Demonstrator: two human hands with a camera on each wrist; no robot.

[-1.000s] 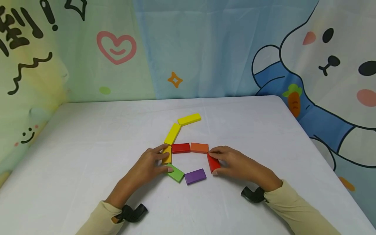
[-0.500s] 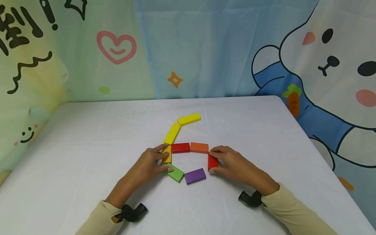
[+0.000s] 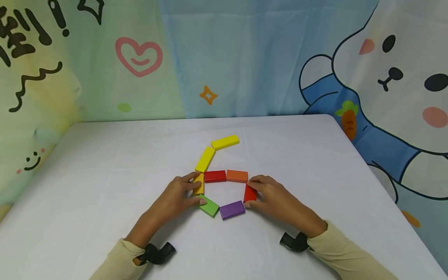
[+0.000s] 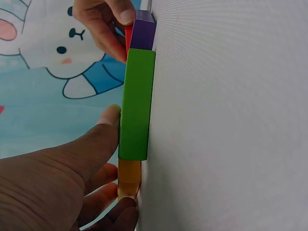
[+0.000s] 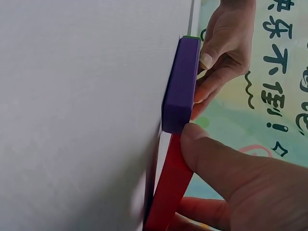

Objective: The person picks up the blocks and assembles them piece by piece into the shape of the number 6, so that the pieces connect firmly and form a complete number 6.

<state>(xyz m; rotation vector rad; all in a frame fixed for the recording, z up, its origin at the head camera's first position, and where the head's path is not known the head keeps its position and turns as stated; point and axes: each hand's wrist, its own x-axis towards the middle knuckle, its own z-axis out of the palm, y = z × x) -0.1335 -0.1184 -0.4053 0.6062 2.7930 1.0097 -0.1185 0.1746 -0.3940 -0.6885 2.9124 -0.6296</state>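
Note:
My right hand (image 3: 274,198) pinches a red block (image 3: 250,193) between thumb and fingers, its far end at the orange block (image 3: 237,176) and its near end by the purple block (image 3: 232,210). In the right wrist view this red block (image 5: 169,192) leans, a gap showing beneath it. My left hand (image 3: 179,193) rests its thumb on the green block (image 3: 210,209) and its fingertips on the amber block (image 3: 199,187). The left wrist view has the thumb on the green block's (image 4: 137,103) upper face. Another red block (image 3: 215,176) joins the amber and orange ones.
Two yellow blocks, one slanting (image 3: 205,158) and one farther back (image 3: 225,142), continue the line beyond the amber block. All lie on a white-covered table (image 3: 105,175). A cartoon-printed cloth (image 3: 245,58) hangs behind it.
My right hand has shifted slightly left and toward me with the red block, turning it and bringing its near end beside the purple block. My left hand stays in place.

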